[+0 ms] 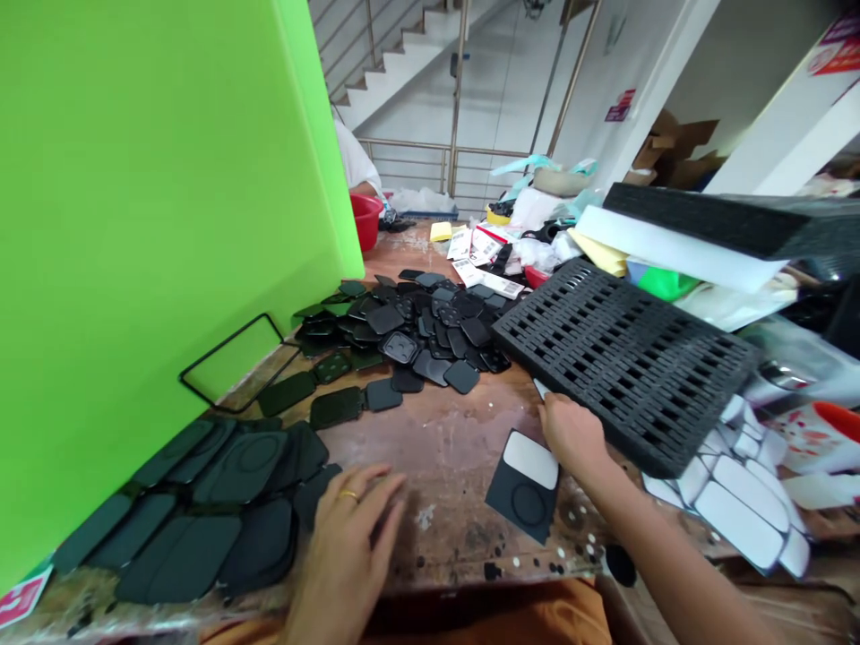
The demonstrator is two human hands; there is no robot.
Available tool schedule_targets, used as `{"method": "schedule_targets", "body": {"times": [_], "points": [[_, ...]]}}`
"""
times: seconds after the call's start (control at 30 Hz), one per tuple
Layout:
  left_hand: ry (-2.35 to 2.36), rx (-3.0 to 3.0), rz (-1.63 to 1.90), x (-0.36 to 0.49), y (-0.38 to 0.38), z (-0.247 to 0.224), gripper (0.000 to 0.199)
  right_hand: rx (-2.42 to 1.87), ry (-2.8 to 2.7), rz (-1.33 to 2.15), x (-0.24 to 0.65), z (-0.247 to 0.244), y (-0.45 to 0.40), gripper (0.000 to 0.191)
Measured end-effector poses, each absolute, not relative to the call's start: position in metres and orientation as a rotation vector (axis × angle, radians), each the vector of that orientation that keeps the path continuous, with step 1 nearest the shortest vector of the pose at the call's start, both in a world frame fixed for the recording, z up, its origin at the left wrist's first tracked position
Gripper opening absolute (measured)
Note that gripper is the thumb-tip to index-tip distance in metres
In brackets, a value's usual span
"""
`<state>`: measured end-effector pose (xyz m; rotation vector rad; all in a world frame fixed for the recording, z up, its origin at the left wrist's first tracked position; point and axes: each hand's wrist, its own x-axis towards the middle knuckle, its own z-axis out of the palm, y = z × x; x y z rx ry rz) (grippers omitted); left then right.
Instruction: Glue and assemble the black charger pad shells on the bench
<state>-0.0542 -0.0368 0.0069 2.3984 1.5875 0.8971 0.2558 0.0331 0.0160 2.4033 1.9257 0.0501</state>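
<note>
My left hand (356, 524) is open, fingers loosely bent and palm down, beside overlapping rows of flat dark panels with rounded corners (194, 551). Whether its fingertips touch the nearest panel, I cannot tell. My right hand (572, 432) is closed on a thin pale piece (540, 389), whose tip points away beside the black slotted foam block (624, 349); its kind is hidden. Just left of my right wrist lies a dark card (522, 503) with a ring mark and a white rounded patch. Farther back spreads a heap of small black pieces (403, 327).
A bright green panel (167, 179) walls off the left, with a thin black frame (232, 345) against it. White rounded stickers (745, 493) lie right of the foam block, near a patterned cup (816, 439). Labels, plastic and a red bowl (365, 221) are farther back.
</note>
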Motion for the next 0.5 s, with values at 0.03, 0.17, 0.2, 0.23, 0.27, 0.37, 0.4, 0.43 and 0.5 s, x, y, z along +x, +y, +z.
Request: {"method": "schedule_targets", "body": {"times": [0.03,0.17,0.2,0.23,0.27,0.37,0.4,0.43,0.5], "points": [[1.539,2.388,0.893,-0.045,-0.038,0.006,0.024,2.403,1.921,0.051,0.253,0.017,0.038,0.03],[1.417,2.347,0.896,-0.024,-0.039,0.002,0.023,2.381,1.9,0.042,0.245,0.016,0.048,0.034],[1.398,2.338,0.884,-0.021,-0.039,0.001,0.023,2.375,1.901,0.034,0.244,0.016,0.049,0.034],[1.38,2.328,0.866,-0.018,-0.039,0.0,0.023,2.367,1.908,0.023,0.244,0.016,0.048,0.033],[1.365,2.318,0.844,-0.016,-0.038,-0.001,0.023,2.357,1.919,0.01,0.243,0.015,0.046,0.032],[1.329,2.281,0.772,-0.009,-0.037,-0.004,0.024,2.325,1.972,-0.031,0.242,0.016,0.039,0.03],[1.324,2.267,0.753,-0.006,-0.037,-0.004,0.025,2.314,1.995,-0.047,0.242,0.018,0.037,0.03],[1.319,2.254,0.738,-0.003,-0.037,-0.003,0.025,2.302,2.021,-0.067,0.242,0.019,0.035,0.03],[1.308,2.235,0.72,0.001,-0.036,-0.001,0.026,2.285,2.078,-0.108,0.244,0.023,0.033,0.029]]}}
